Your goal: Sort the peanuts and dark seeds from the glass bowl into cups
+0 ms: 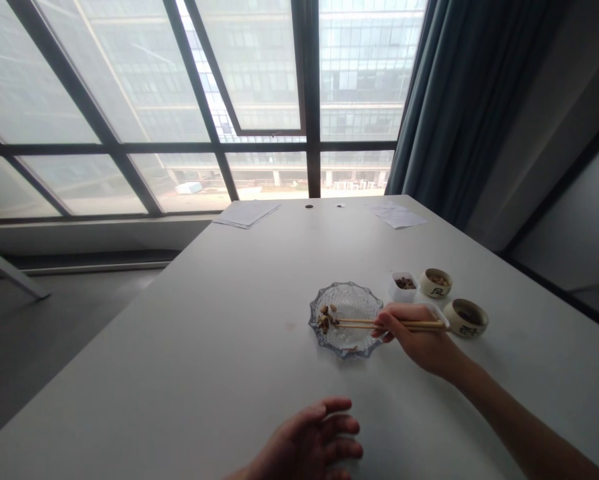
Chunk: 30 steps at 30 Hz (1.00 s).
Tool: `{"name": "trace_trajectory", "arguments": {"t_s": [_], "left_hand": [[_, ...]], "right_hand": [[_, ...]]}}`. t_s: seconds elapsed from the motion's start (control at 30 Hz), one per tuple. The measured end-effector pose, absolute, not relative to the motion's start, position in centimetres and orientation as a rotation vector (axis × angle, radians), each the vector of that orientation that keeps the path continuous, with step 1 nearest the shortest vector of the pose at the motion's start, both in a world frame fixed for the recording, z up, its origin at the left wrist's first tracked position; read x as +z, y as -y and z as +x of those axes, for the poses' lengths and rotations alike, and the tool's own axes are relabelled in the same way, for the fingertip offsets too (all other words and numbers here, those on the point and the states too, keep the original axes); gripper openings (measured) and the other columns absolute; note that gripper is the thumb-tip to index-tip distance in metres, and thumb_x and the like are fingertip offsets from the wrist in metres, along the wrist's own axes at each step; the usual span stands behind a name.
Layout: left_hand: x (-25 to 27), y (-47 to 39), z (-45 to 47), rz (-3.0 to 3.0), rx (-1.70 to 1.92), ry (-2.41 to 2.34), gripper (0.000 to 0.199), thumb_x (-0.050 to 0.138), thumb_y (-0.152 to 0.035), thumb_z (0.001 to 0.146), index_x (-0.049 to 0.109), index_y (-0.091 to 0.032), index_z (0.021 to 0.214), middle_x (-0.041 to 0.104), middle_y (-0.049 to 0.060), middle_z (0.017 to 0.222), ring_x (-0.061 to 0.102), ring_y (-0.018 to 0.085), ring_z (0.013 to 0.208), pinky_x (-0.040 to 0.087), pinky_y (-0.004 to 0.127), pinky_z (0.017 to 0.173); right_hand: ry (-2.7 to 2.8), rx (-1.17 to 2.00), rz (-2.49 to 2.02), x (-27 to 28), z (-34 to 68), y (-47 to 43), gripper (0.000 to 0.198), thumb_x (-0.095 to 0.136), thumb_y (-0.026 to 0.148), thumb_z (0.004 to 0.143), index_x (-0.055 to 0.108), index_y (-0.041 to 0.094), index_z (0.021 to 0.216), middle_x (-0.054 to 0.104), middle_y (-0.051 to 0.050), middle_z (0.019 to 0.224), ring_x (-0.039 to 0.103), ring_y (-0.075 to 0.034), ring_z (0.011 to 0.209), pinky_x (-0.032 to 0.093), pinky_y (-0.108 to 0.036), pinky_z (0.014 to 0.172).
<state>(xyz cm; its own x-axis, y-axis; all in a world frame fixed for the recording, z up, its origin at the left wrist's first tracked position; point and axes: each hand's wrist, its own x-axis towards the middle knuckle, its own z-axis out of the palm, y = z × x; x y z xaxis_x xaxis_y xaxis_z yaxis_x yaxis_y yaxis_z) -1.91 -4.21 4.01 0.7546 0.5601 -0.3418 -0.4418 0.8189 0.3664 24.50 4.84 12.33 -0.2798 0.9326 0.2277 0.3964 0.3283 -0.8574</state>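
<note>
My right hand (404,330) is closed round a pair of wooden chopsticks (357,324), which reach left over a clear glass dish (347,347) with a scalloped rim. Their tips touch or nearly touch a small heap of brown and tan pieces (324,320) on the dish's left side; whether a piece is pinched I cannot tell. A thin brown bit lies near the dish's front rim. My left hand (317,437) is near the front of the table, fingers spread and holding nothing. Partly behind my right hand is a clear plastic container (440,313).
Right of the dish, a small plastic tub (404,287) holds dark brown pieces. Beside it are two cream ceramic cups with dark characters, one farther back (436,283) and one nearer (466,319). Paper sheets (247,213) lie at the white table's far left, others (399,215) far right.
</note>
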Motion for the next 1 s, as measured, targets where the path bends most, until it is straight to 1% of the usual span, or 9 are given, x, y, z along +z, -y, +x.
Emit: {"name": "trace_trajectory", "arguments": {"t_s": [0.17,0.3,0.47,0.53,0.6,0.7,0.83,0.93,1.0], "left_hand": [[4.1,4.1,-1.9,0.266,0.549,-0.457,0.030,0.061,-0.031,0.086,0.068,-0.022,0.114,0.075,0.002,0.105,0.068,0.019,0.098,0.040,0.031,0.076],[4.2,4.3,-1.8,0.266,0.554,-0.458,0.030,0.062,-0.032,0.085,0.069,-0.023,0.113,0.075,0.002,0.105,0.068,0.019,0.098,0.040,0.031,0.076],[4.5,4.6,-1.7,0.256,0.591,-0.476,0.030,0.064,-0.032,0.085,0.069,-0.024,0.113,0.075,0.002,0.106,0.067,0.018,0.097,0.039,0.031,0.076],[4.6,4.7,-1.7,0.256,0.598,-0.481,0.029,0.063,-0.032,0.085,0.069,-0.024,0.112,0.075,0.001,0.105,0.067,0.018,0.097,0.039,0.031,0.076],[4.7,4.7,-1.7,0.262,0.602,-0.486,0.030,0.063,-0.033,0.085,0.070,-0.023,0.112,0.075,0.001,0.105,0.068,0.018,0.096,0.040,0.031,0.076],[4.7,4.7,-1.7,0.267,0.595,-0.486,0.030,0.062,-0.033,0.086,0.070,-0.022,0.112,0.076,0.001,0.104,0.068,0.017,0.095,0.040,0.031,0.076],[4.5,4.5,-1.7,0.263,0.588,-0.470,0.030,0.060,-0.032,0.087,0.070,-0.022,0.113,0.076,0.000,0.104,0.068,0.018,0.097,0.041,0.031,0.076],[4.4,4.3,-1.7,0.273,0.569,-0.453,0.031,0.059,-0.032,0.087,0.070,-0.021,0.114,0.077,0.001,0.105,0.069,0.018,0.097,0.042,0.031,0.077],[4.3,4.3,-1.7,0.274,0.567,-0.448,0.031,0.060,-0.032,0.087,0.070,-0.021,0.114,0.077,0.001,0.105,0.069,0.018,0.097,0.043,0.031,0.077]], "right_hand": [[1.668,0.858,-1.207,13.2,25.5,-5.0,0.039,0.059,0.052,0.095,0.077,0.019,0.085,0.078,-0.008,0.080,0.075,-0.022,0.069,0.063,-0.032,0.064],[1.443,0.625,-1.309,15.8,27.8,-4.9,0.035,0.065,0.052,0.091,0.077,0.019,0.089,0.079,-0.009,0.082,0.076,-0.024,0.069,0.064,-0.033,0.061],[1.344,0.262,-1.488,17.9,30.6,-4.8,0.032,0.065,0.052,0.090,0.076,0.023,0.080,0.077,-0.006,0.073,0.076,-0.025,0.066,0.062,-0.036,0.061],[1.405,0.184,-1.534,18.1,30.9,-4.8,0.033,0.065,0.051,0.091,0.074,0.024,0.074,0.076,-0.005,0.070,0.075,-0.024,0.064,0.059,-0.035,0.059],[1.437,0.156,-1.550,18.1,30.7,-4.8,0.033,0.065,0.051,0.091,0.073,0.024,0.073,0.076,-0.004,0.069,0.074,-0.024,0.064,0.058,-0.033,0.059],[1.381,0.253,-1.482,17.8,29.9,-4.6,0.031,0.066,0.051,0.089,0.075,0.023,0.080,0.077,-0.005,0.073,0.075,-0.023,0.065,0.059,-0.032,0.058],[1.368,0.639,-1.319,16.3,27.9,-4.4,0.032,0.070,0.052,0.087,0.076,0.021,0.088,0.078,-0.007,0.079,0.075,-0.023,0.065,0.062,-0.032,0.059],[1.519,0.863,-1.217,14.7,25.7,-4.3,0.032,0.067,0.050,0.090,0.075,0.019,0.089,0.079,-0.008,0.083,0.076,-0.022,0.072,0.063,-0.031,0.066],[1.619,0.933,-1.170,13.7,24.4,-4.1,0.032,0.065,0.049,0.092,0.074,0.019,0.087,0.079,-0.008,0.084,0.076,-0.021,0.074,0.063,-0.030,0.067]]}}
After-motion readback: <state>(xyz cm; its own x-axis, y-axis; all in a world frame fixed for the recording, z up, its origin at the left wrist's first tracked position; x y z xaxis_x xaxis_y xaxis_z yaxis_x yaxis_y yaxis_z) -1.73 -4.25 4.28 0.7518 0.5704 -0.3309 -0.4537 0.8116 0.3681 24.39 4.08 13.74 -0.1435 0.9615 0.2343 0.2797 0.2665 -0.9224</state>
